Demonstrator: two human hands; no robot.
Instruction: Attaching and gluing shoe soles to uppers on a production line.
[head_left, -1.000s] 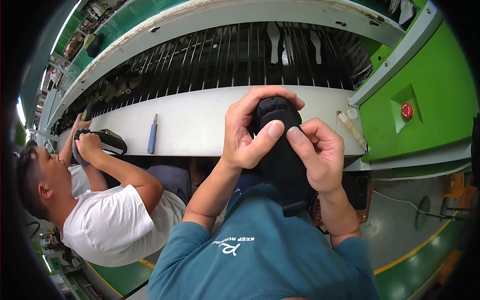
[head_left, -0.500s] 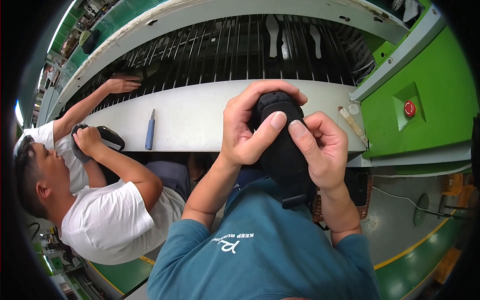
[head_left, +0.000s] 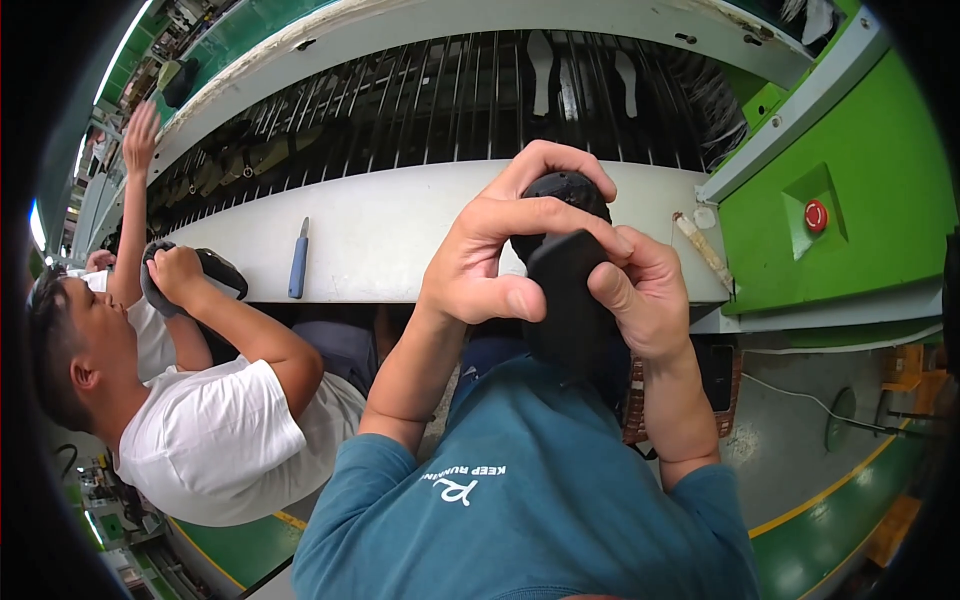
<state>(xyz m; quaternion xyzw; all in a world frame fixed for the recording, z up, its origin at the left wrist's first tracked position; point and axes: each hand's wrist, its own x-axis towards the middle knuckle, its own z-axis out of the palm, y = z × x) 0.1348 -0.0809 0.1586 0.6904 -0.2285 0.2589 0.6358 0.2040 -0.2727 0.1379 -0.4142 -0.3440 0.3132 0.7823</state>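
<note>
In front of my chest I hold a black shoe upper (head_left: 566, 188) with a separate-looking black sole (head_left: 568, 275) against it. The sole's upper end stands away from the shoe, leaving a gap. My left hand (head_left: 490, 245) curls its fingers over the far end of the shoe, its thumb near the sole's left edge. My right hand (head_left: 648, 295) is closed at the right edge, with thumb and fingers pinching the sole. The lower part of the shoe is dark against my shirt and hard to make out.
A blue-handled knife (head_left: 299, 262) lies on the white ledge (head_left: 370, 235). Beyond it, soles (head_left: 541, 72) rest on a conveyor of dark rods. A stained stick (head_left: 703, 250) lies by the green machine panel with a red button (head_left: 816, 216). At left, a co-worker (head_left: 215, 420) holds a dark shoe.
The sole's upper end has come away from the shoe, and my left thumb has moved off its face. Another person's arm at far left has swung up from the conveyor.
</note>
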